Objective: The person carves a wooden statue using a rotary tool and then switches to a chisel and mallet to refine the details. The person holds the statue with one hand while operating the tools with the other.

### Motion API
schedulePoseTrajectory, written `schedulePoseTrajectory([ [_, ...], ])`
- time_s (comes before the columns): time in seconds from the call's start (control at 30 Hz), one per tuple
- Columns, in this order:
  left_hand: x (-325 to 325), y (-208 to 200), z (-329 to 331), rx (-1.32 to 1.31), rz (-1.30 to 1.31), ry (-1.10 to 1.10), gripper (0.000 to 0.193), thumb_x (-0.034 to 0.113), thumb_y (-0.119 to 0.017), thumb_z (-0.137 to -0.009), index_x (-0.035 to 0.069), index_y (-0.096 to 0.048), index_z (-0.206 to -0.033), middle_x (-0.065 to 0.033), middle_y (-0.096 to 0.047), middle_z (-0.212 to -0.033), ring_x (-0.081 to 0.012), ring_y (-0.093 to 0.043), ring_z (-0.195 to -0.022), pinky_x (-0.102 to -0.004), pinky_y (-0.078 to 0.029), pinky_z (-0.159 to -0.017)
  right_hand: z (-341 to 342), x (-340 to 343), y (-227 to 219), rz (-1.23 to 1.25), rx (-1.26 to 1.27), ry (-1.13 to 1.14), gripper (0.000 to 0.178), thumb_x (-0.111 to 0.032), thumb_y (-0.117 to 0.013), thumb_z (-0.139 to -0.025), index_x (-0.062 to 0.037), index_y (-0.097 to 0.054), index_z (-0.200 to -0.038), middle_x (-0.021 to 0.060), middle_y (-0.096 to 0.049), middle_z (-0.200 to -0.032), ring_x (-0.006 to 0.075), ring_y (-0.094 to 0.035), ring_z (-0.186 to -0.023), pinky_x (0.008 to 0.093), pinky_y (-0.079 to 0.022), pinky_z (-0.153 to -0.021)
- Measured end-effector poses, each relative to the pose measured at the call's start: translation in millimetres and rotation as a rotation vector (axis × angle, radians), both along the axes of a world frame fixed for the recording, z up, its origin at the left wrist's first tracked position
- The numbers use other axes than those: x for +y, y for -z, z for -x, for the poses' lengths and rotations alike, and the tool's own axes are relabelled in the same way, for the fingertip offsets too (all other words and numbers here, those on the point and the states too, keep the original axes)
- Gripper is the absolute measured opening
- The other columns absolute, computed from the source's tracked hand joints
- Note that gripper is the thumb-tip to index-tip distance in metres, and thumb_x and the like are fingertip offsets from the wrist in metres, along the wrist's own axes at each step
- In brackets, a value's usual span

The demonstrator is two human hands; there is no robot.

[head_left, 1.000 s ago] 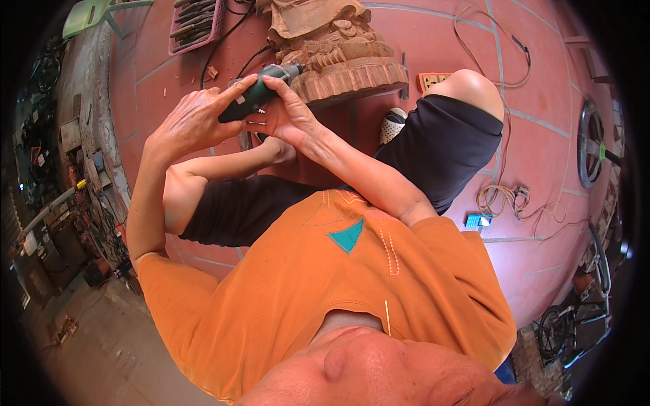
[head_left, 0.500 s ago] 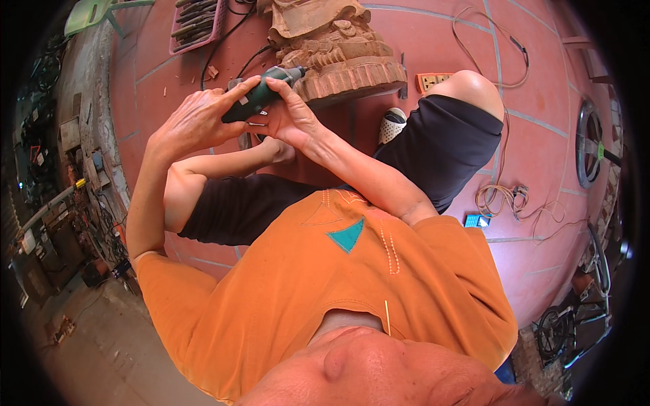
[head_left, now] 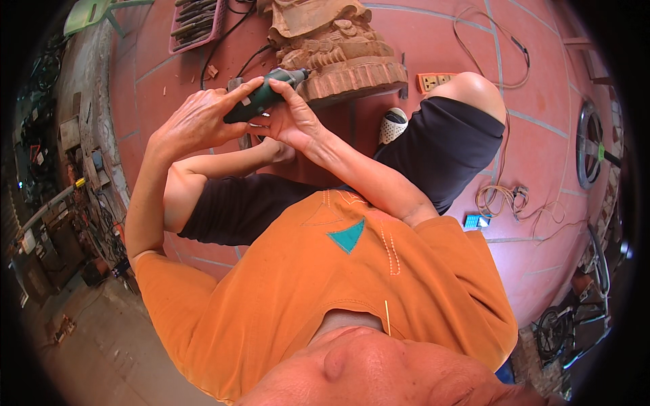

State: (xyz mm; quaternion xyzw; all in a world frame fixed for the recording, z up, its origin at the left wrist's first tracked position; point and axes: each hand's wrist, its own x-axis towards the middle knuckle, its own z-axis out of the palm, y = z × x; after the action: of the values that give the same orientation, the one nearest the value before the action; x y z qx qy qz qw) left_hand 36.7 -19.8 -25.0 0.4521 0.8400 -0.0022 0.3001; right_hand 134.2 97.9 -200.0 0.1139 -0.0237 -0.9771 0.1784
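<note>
A dark green handheld rotary tool (head_left: 254, 99) is gripped between my two hands, its narrow end pointing at a brown wood carving (head_left: 338, 54). My left hand (head_left: 200, 118) holds the tool's rear part, thumb below and fingers over the top. My right hand (head_left: 294, 118) supports it nearer the front, with its thumb along the body. The tool's tip meets or almost meets the ridged lower edge of the carving, close to its left side; contact is hard to make out. Part of the right fingers is hidden behind the tool.
A pink basket (head_left: 196, 27) of carving tools stands at the upper left, beside dark cables. Wood chips (head_left: 212, 71) lie on the red tiles. An orange power strip (head_left: 433, 82) sits by my right knee. Coiled cable (head_left: 504, 198) and a blue phone-like device (head_left: 477, 221) lie rightward.
The rotary tool and both hands have shifted very slightly to the right along the carving's edge. The grip looks the same.
</note>
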Motion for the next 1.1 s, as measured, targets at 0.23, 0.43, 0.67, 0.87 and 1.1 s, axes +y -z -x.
schedulePoseTrajectory([
  [0.23, -2.7, 3.0, 0.5, 0.022, 0.008, 0.016, 0.088, 0.017, -0.074, -0.08, 0.022, -0.037, -0.159, -0.0243, -0.067, -0.089, -0.0428, -0.067, -0.081, -0.0494, -0.052, -0.074, -0.2, -0.3, 1.3, -0.006, 0.016, 0.0, 0.055, -0.044, -0.077, -0.088, -0.0147, -0.057, -0.13, 0.0064, -0.067, -0.119, 0.0364, -0.068, -0.109, 0.0557, -0.054, -0.102],
  [0.43, 1.1, -1.8, -0.9, 0.05, 0.013, 0.026, 0.087, 0.018, -0.074, -0.08, 0.026, -0.038, -0.159, -0.0228, -0.067, -0.09, -0.0415, -0.067, -0.082, -0.0488, -0.052, -0.074, -1.9, -1.0, -5.1, -0.013, 0.002, 0.034, 0.056, -0.046, -0.078, -0.087, -0.0157, -0.057, -0.13, 0.0072, -0.066, -0.12, 0.0341, -0.066, -0.113, 0.0551, -0.053, -0.102],
  [0.67, 10.7, -8.4, 1.9, 0.057, 0.058, 0.034, 0.086, 0.018, -0.074, -0.079, 0.028, -0.04, -0.158, -0.0222, -0.067, -0.092, -0.0416, -0.067, -0.086, -0.0482, -0.052, -0.076, -0.1, -1.7, -5.9, 0.013, 0.016, 0.052, 0.052, -0.047, -0.077, -0.087, -0.0185, -0.059, -0.127, 0.0058, -0.066, -0.122, 0.0307, -0.066, -0.113, 0.0533, -0.053, -0.102],
  [0.87, 9.8, -14.4, 5.6, 0.085, 0.081, 0.031, 0.089, 0.016, -0.076, -0.077, 0.032, -0.04, -0.157, -0.0192, -0.066, -0.102, -0.0398, -0.067, -0.09, -0.0491, -0.053, -0.08, 4.4, -0.6, -9.6, 0.03, 0.028, 0.064, 0.047, -0.047, -0.075, -0.089, -0.0178, -0.062, -0.124, 0.0061, -0.067, -0.122, 0.0299, -0.066, -0.114, 0.0543, -0.052, -0.103],
  [1.1, 6.6, -11.9, 4.2, 0.126, 0.125, 0.034, 0.093, 0.01, -0.075, -0.077, 0.035, -0.036, -0.158, -0.0176, -0.064, -0.103, -0.0379, -0.067, -0.093, -0.0477, -0.052, -0.08, 6.3, -0.5, -11.0, 0.046, 0.007, 0.062, 0.048, -0.047, -0.075, -0.09, -0.0168, -0.061, -0.125, 0.0065, -0.067, -0.12, 0.0308, -0.065, -0.117, 0.0559, -0.05, -0.106],
])
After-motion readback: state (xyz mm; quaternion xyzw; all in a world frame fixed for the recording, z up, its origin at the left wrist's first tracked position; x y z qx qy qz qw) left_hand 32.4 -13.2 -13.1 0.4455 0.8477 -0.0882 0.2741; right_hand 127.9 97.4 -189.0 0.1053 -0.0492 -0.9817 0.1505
